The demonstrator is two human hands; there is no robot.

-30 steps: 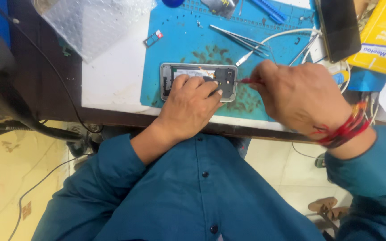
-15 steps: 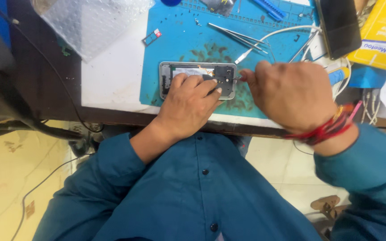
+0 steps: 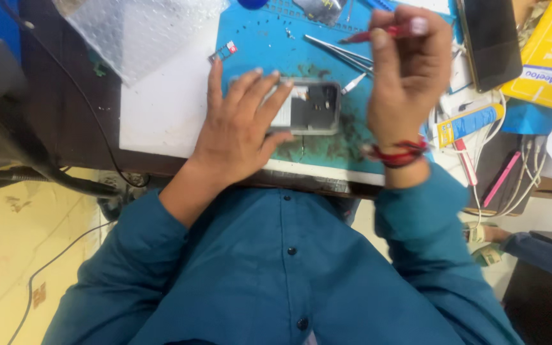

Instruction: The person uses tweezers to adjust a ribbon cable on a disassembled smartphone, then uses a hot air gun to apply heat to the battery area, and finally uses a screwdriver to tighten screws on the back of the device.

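The opened phone (image 3: pixel 308 107) is laid on the blue mat (image 3: pixel 257 45) and pressed flat by the spread left hand (image 3: pixel 241 131); a red tool (image 3: pixel 378 33) is pinched in the raised right hand (image 3: pixel 407 70); tweezers (image 3: pixel 337 50) are laid beside it

A dark wooden desk (image 3: pixel 71 121) carried everything. A white board (image 3: pixel 161 108) lay on it, and a blue work mat (image 3: pixel 263 48) lay over the board. A sheet of bubble wrap (image 3: pixel 135 29) sat at the far left. A black phone (image 3: pixel 490 41), a yellow box (image 3: pixel 547 54) and white cables (image 3: pixel 512 185) crowded the right side.
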